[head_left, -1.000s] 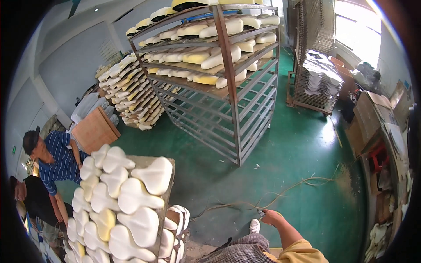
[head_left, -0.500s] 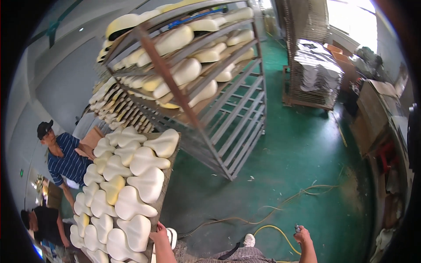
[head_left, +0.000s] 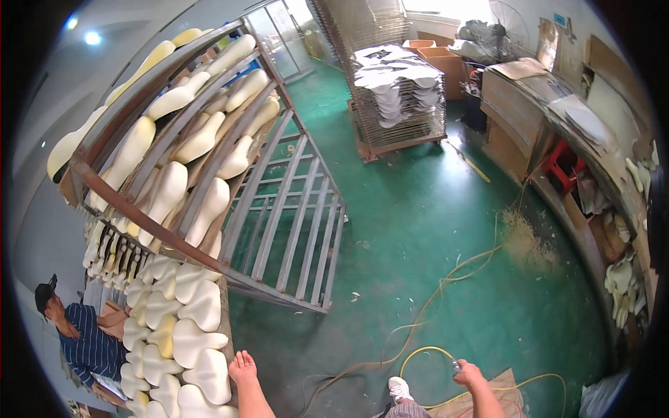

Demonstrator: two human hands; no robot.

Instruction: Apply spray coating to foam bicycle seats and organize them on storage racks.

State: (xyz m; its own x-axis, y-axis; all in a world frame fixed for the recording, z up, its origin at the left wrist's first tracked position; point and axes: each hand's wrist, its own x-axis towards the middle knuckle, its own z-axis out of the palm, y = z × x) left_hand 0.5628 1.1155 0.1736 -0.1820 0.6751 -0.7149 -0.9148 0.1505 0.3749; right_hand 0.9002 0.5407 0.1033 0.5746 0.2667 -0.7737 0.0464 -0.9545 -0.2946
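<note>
My left hand is off the board's edge, fingers loosely bent and holding nothing. Beside it, cream saddle-shaped foam pads lie packed in rows on a board. One pad is yellower than those around it. My right hand is closed round a small metal-tipped tool, most of which the fingers hide. A yellow hose curves up to this tool from near my white shoe.
A metal rack with more pads stands ahead on the left. A person in a striped shirt is beyond the board. A stacked cart stands farther back, a workbench along the right. Hoses and cardboard lie on the floor.
My left hand has let go of the board's edge. The view has turned right, so rack and board sit farther left. My right hand still holds the tool.
</note>
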